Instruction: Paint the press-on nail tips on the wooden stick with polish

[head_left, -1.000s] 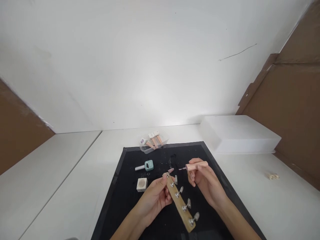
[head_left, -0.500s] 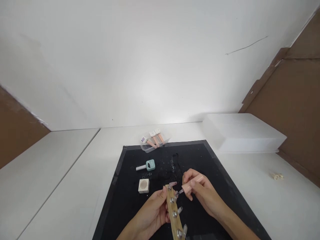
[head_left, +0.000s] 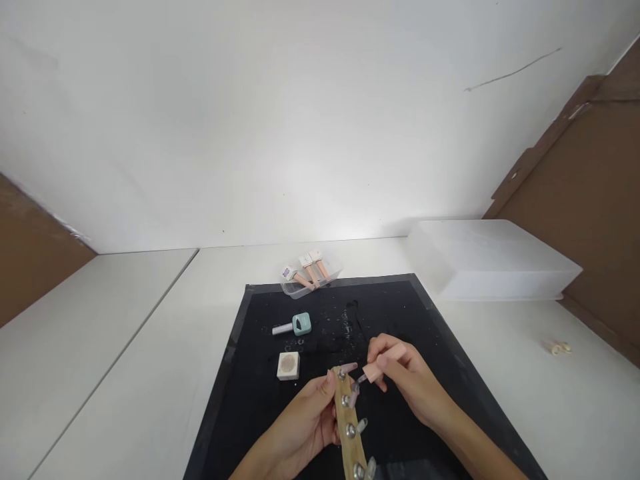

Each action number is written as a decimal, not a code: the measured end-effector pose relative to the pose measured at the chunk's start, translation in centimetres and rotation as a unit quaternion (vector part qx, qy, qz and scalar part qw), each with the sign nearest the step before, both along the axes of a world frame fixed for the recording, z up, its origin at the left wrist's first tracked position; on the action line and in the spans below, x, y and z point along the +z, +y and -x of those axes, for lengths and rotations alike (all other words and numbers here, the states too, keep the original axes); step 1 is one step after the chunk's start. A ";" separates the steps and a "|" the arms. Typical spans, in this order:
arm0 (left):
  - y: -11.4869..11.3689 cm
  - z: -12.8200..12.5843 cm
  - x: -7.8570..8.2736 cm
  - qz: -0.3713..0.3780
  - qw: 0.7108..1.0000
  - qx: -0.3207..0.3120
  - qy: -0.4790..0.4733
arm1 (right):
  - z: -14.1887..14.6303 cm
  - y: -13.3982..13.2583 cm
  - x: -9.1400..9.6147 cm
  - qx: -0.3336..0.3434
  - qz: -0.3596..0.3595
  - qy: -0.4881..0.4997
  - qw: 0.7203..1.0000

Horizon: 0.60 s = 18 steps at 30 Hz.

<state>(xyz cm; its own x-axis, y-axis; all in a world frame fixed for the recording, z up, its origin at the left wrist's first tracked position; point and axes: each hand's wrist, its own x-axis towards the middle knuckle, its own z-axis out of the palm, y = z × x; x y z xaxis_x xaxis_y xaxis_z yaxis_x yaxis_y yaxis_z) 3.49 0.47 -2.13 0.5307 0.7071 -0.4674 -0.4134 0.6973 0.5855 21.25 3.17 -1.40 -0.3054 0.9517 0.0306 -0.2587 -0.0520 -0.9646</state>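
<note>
My left hand [head_left: 313, 417] grips a narrow wooden strip [head_left: 346, 427] near its far end. Round metal studs line the strip, and false nail tips stick out from its right side. The farthest nail tip [head_left: 349, 367] looks pinkish; the nearer ones, such as the third nail tip [head_left: 362, 425], look clear. My right hand [head_left: 407, 380] is closed around the peach cap of a nail polish brush [head_left: 385, 363]. The brush's bristles touch the second nail tip [head_left: 353, 398], which has a pinkish-mauve tint. The fingers of my left hand behind the strip are partly hidden.
On the black mat [head_left: 320, 300] lie a teal polish bottle [head_left: 301, 324] with a pale cap and a small white square block [head_left: 289, 366]. Behind, a clear tray [head_left: 299, 292] holds several peach-capped bottles. A white box [head_left: 500, 260] and small cream bits [head_left: 557, 347] are at the right.
The brush has shifted slightly along the second nail tip, which now shows more pinkish colour. My view has tilted slightly; the left hand keeps its grip on the strip.
</note>
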 end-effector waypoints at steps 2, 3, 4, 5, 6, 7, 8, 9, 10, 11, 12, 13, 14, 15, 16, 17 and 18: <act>0.0 0.1 -0.2 -0.009 1.000 -0.004 0.001 | -0.1 0.1 0.2 -0.026 0.002 0.009 1.000; -0.1 0.1 -0.2 -0.014 1.000 -0.006 0.003 | -0.2 0.1 0.3 -0.030 0.000 0.018 0.999; -0.1 0.2 -0.3 -0.018 1.000 -0.008 0.005 | -0.2 0.0 0.4 -0.025 -0.006 0.028 0.999; -0.1 0.2 -0.3 -0.021 1.000 -0.011 0.005 | -0.3 -0.1 0.4 -0.012 -0.014 0.034 0.999; -0.1 0.2 -0.3 -0.023 1.000 -0.012 0.005 | -0.3 -0.2 0.5 0.005 -0.025 0.037 0.999; -0.1 0.2 -0.3 -0.024 1.000 -0.015 0.005 | -0.3 -0.3 0.5 0.023 -0.037 0.035 0.998; -0.1 0.2 -0.3 -0.025 1.000 -0.017 0.005 | -0.3 -0.4 0.5 0.037 -0.049 0.029 0.998; -0.1 0.2 -0.2 -0.024 1.000 -0.018 0.005 | -0.3 -0.5 0.6 0.048 -0.061 0.018 0.997; -0.1 0.1 -0.2 -0.023 1.000 -0.018 0.006 | -0.3 -0.5 0.7 0.054 -0.075 0.003 0.996; -0.1 0.1 -0.1 -0.020 1.000 -0.018 0.008 | -0.3 -0.5 0.8 0.054 -0.090 -0.013 0.994; 0.0 0.1 -0.1 -0.015 1.000 -0.016 0.009 | -0.4 -0.5 0.9 0.049 -0.102 -0.031 0.993; 0.0 0.1 0.0 -0.011 1.000 -0.014 0.009 | -0.4 -0.4 1.1 0.040 -0.112 -0.048 0.992; 0.0 0.0 0.0 -0.009 1.000 -0.012 0.008 | -0.5 -0.3 1.1 0.025 -0.118 -0.062 0.991; 0.0 0.0 0.0 -0.008 1.000 -0.012 0.006 | -0.5 -0.1 1.1 0.004 -0.119 -0.073 0.990; -0.1 0.0 0.0 -0.008 1.000 -0.012 0.004 | -0.6 0.0 1.1 -0.019 -0.115 -0.077 0.990; -0.1 0.0 0.0 -0.010 1.000 -0.013 0.003 | -0.8 0.1 0.9 -0.039 -0.108 -0.078 0.990; -0.1 0.0 0.0 -0.012 1.000 -0.014 0.002 | -0.9 0.1 0.8 -0.051 -0.102 -0.073 0.991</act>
<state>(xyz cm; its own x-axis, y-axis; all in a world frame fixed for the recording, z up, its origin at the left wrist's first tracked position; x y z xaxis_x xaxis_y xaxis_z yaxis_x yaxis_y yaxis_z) 3.46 0.39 -2.16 0.5480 0.7036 -0.4524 -0.3914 0.6937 0.6046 22.11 3.27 -0.60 -0.2224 0.9566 0.1882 -0.1087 0.1675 -0.9799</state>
